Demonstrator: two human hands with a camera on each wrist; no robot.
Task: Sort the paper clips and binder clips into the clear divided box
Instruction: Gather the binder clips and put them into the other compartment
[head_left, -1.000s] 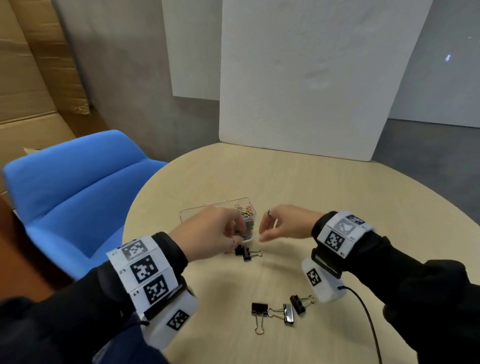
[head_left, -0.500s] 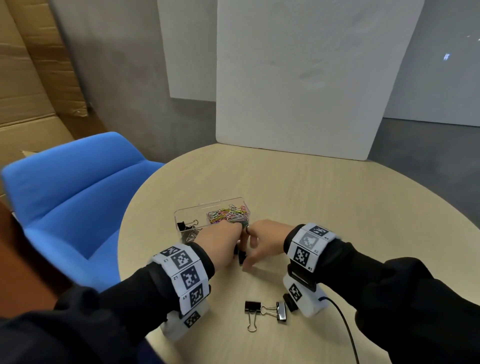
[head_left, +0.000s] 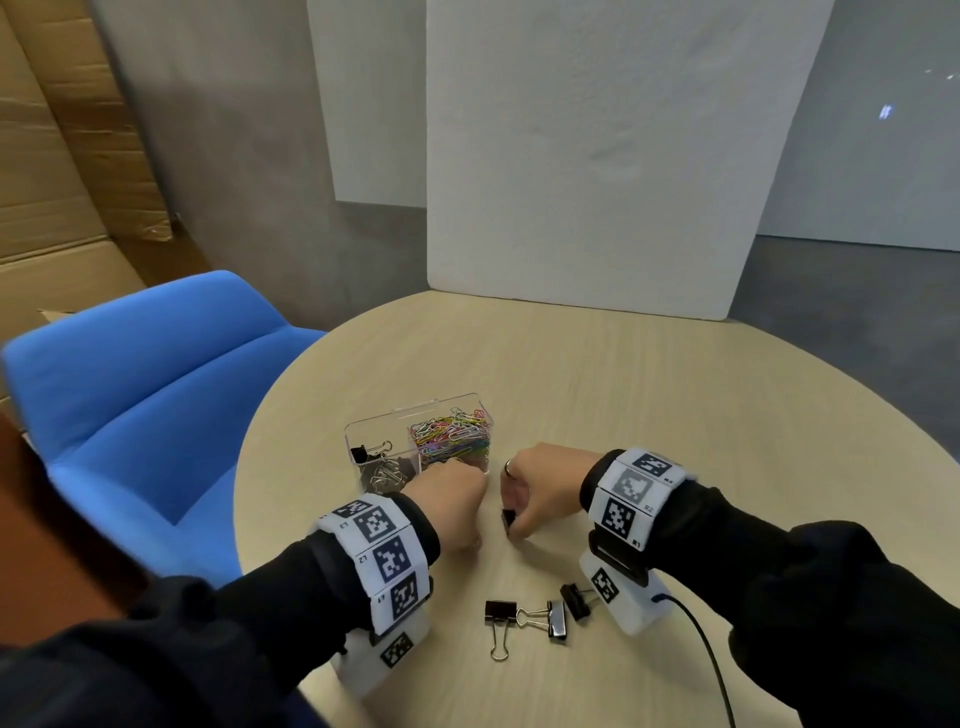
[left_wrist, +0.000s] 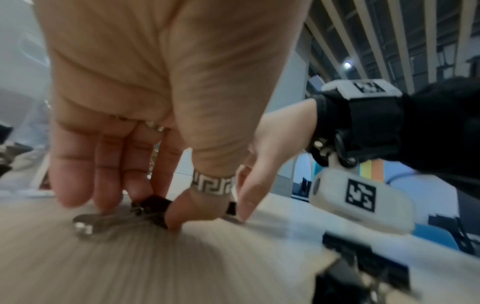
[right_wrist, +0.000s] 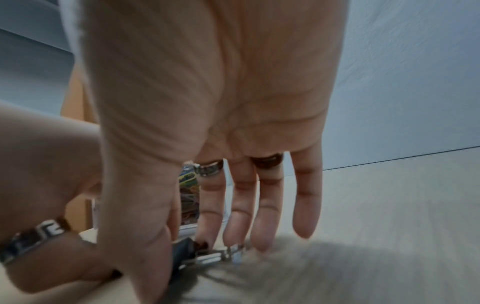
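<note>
The clear divided box (head_left: 363, 434) stands mid-table, with binder clips in its left cell and coloured paper clips (head_left: 452, 434) in its right cell. Just in front of it both hands are down on the table. My left hand (head_left: 454, 501) pinches a black binder clip (left_wrist: 155, 203) between thumb and forefinger, and the clip's silver handles (left_wrist: 85, 223) lie flat on the wood. Close beside it, my right hand (head_left: 524, 499) pinches a second black binder clip (head_left: 508, 519) the same way. Three more binder clips (head_left: 524, 618) lie nearer the front edge.
The round wooden table (head_left: 675, 415) has a white board (head_left: 597, 156) standing at its far edge. A blue chair (head_left: 145, 395) sits to the left. A black cable (head_left: 706, 665) runs from my right wrist unit across the table's near right.
Both hands came down from the box's front wall onto the two clips lying before it and pinched them. They now sit slightly further apart.
</note>
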